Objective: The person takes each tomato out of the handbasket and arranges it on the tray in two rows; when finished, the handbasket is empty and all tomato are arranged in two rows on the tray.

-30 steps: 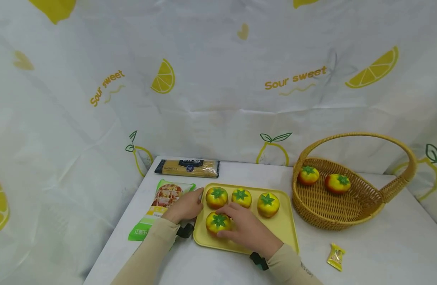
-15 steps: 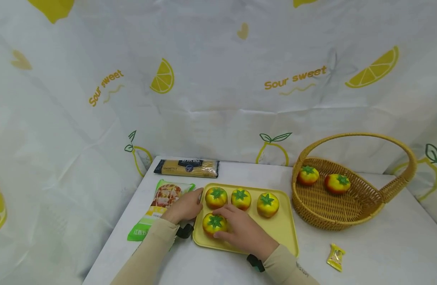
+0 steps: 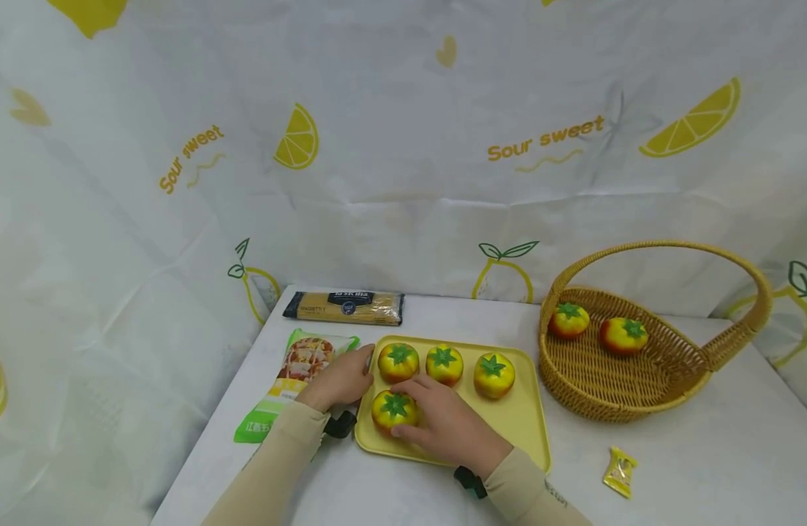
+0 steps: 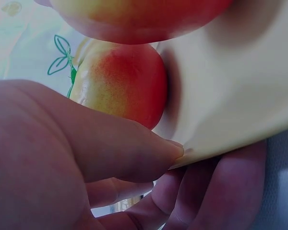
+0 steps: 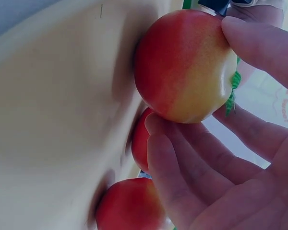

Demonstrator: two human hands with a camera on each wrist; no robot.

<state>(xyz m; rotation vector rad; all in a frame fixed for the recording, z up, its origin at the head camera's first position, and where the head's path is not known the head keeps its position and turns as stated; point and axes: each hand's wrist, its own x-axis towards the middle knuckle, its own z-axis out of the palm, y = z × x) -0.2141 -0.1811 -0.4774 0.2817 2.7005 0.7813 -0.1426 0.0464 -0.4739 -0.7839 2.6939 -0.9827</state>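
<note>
My left hand pinches the left rim of a yellow tray; in the left wrist view the thumb lies on top of the rim and fingers are curled beneath. With thumb and fingers my right hand holds the near-left toy tomato, red and yellow with a green leafy top. That tomato sits on the tray in the right wrist view. Behind it stand a back-left tomato, a middle one and a right one, in a row.
Right of the tray is a wicker basket with a tall handle and two toy tomatoes inside. A small yellow packet lies in front of it. A spaghetti pack and a green food bag lie to the left.
My right hand has shifted the near tomato a little to the left on the tray. The left hand stays at the tray's rim. The head view has tilted slightly.
</note>
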